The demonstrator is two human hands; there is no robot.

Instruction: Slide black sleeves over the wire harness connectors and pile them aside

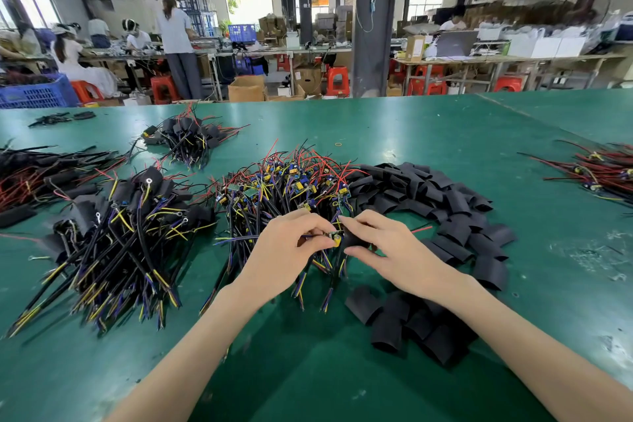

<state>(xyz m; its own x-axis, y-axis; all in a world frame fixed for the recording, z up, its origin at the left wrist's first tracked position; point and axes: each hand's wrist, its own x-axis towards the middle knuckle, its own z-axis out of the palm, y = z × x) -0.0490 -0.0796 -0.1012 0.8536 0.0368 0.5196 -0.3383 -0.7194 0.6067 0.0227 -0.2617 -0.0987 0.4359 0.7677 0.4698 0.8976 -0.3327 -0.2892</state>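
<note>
Blue crate (pixel 37 94), red stools (pixel 337 79), cardboard box (pixel 245 90)

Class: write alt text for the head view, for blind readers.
Left hand pinches a harness connector; right hand holds a black sleeve to it, over a green table. Bare harnesses ahead, sleeved ones left, loose sleeves right.

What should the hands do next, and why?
Probably push the black sleeve, pinched in the right hand, leftward over the small board that the left hand holds. The board's yellow end faces the sleeve and is not yet covered.
</note>
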